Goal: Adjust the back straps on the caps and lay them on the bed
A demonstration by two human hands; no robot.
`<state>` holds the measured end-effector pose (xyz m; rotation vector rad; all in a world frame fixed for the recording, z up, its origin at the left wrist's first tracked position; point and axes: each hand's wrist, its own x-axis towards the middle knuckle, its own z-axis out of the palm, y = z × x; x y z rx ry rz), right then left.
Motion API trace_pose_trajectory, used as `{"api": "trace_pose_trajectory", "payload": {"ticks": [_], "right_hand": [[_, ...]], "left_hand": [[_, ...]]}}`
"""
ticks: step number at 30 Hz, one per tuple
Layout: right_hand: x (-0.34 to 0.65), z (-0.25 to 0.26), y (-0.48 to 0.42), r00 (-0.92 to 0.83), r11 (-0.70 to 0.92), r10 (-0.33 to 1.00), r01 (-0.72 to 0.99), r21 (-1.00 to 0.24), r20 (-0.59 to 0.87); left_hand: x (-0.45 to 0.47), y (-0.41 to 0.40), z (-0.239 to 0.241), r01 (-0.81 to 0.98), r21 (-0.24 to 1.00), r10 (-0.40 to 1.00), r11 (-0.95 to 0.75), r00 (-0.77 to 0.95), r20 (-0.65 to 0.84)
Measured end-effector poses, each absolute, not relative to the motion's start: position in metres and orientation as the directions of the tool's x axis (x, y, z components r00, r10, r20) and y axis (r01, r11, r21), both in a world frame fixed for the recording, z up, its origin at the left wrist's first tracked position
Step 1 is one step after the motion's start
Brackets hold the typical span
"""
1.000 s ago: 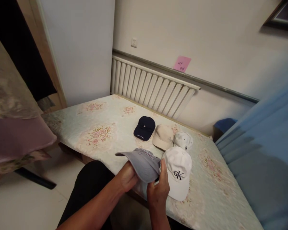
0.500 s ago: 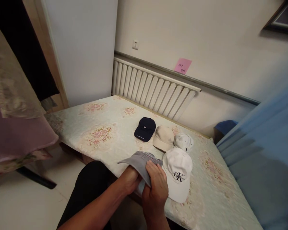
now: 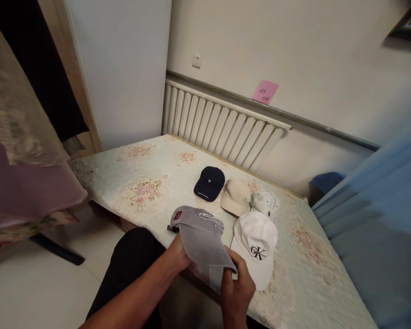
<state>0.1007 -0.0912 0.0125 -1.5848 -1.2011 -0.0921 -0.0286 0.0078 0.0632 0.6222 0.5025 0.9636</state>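
A grey cap (image 3: 203, 242) with raised lettering on its front and a red emblem on its side is held up before me, over the near edge of the bed. My left hand (image 3: 182, 254) reaches beneath and into the cap, bearing it from below; the brim hides its fingers. With thumb and fingers, my right hand (image 3: 239, 278) pinches the corner of the brim. Just beyond lie a navy cap (image 3: 210, 183), a beige cap (image 3: 236, 197), a small white cap (image 3: 265, 204) and a larger white cap (image 3: 255, 246) with black letters.
The bed (image 3: 123, 169) has a pale floral cover. A white radiator (image 3: 219, 123) runs along the wall behind it. A blue curtain (image 3: 373, 214) hangs at right, and clothes (image 3: 23, 109) hang at left. My knee (image 3: 130, 260) is near the bed edge.
The grey cap has turned so its brim points down and right and its front shows. My right hand has moved from the cap's crown to the brim's corner.
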Motion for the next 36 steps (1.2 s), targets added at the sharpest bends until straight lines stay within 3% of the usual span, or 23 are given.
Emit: {"api": "trace_pose_trajectory", "payload": {"ticks": [5,16,20,26,31,36], "right_hand": [[0.110,0.003,-0.090,0.623,-0.022,0.646,0.593,-0.805,0.441],[0.124,0.014,-0.092,0.399,0.135,0.806,0.594,-0.793,0.436],[0.128,0.021,-0.094,0.389,0.093,0.842,0.577,-0.811,0.374],[0.136,0.039,-0.095,0.550,0.012,0.686,0.646,-0.763,0.476],[0.136,0.063,-0.087,0.495,0.044,0.671,0.716,-0.696,0.552],[0.129,0.080,-0.077,0.457,0.049,0.667,0.762,-0.646,0.589]], "left_hand": [[-0.027,0.009,0.071,-0.620,0.584,0.824,0.524,0.543,-0.163],[-0.026,0.009,0.065,-0.607,0.575,0.808,0.548,0.563,-0.176],[-0.028,0.014,0.062,-0.645,0.591,0.846,0.484,0.517,-0.129],[-0.037,0.027,0.046,-0.514,0.709,0.837,0.483,0.508,-0.203],[-0.045,0.035,0.022,-0.364,0.795,0.823,0.486,0.498,-0.274],[-0.051,0.028,0.011,-0.278,0.802,0.751,0.528,0.594,-0.289]]}}
